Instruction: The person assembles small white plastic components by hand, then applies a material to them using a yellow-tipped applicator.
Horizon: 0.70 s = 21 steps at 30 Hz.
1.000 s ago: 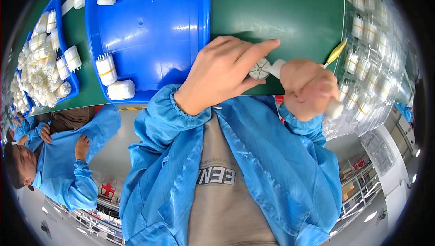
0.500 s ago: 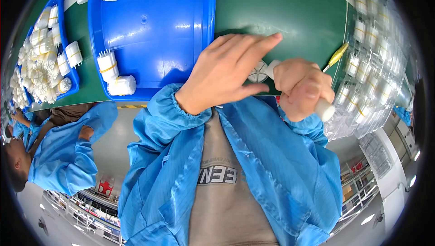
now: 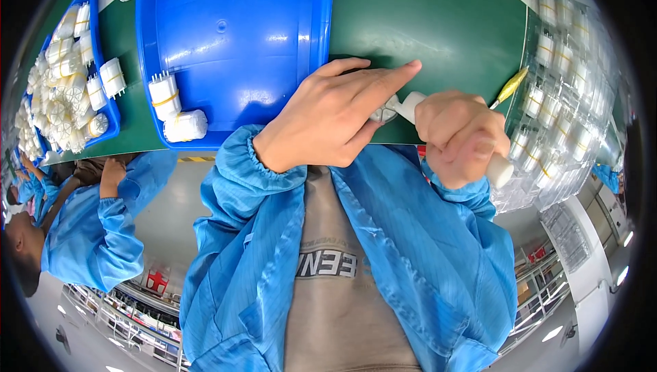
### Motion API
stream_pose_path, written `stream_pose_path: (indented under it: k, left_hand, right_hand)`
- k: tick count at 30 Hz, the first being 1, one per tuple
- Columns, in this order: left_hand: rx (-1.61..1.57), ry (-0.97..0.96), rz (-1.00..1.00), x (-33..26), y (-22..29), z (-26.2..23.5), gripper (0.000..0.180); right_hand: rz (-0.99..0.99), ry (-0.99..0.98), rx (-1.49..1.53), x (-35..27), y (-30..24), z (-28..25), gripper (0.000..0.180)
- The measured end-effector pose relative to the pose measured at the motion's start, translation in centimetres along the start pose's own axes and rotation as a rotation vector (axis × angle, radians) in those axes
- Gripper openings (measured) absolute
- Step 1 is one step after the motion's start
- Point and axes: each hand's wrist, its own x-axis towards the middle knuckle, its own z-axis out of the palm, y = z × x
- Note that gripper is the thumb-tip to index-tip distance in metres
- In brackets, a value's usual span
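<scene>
My left hand (image 3: 335, 115) lies over a round white plastic part (image 3: 387, 110) with a spoked end, near the front edge of the green table. Its thumb and fingers close about the part's left side, the index finger stretched past it; the palm hides the rest. Wrapped in my right hand (image 3: 462, 136) is a white rod-shaped tool (image 3: 501, 171). One thick white end of it touches or nearly touches the spoked part, while the other sticks out below the fist. The tool's middle is hidden by my fingers.
A large blue tray (image 3: 233, 43) holds several white banded bundles (image 3: 164, 97). Another blue bin (image 3: 113, 115) at left is heaped with white pieces. At right lie a yellow-handled pointed tool (image 3: 510, 86) and clear plastic trays (image 3: 547, 125) of bundles. A person in blue (image 3: 96, 235) sits at left.
My left hand has come down over the spoked part, covering more of it, and its thumb has drawn in. My right hand with the white tool has shifted slightly.
</scene>
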Motion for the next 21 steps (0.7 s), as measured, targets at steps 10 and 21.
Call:
stream_pose_path:
  k: [10,21]
  left_hand:
    - [0.012,-0.085,-0.037,-0.1,0.2,-1.7,0.08]
    - [0.739,0.67,-0.528,1.2,-5.9,-13.8,0.062]
  right_hand:
    - [-0.021,0.021,-0.236,-0.9,1.2,1.4,0.035]
    - [0.589,-0.481,-0.636,-0.1,-2.3,-1.5,0.058]
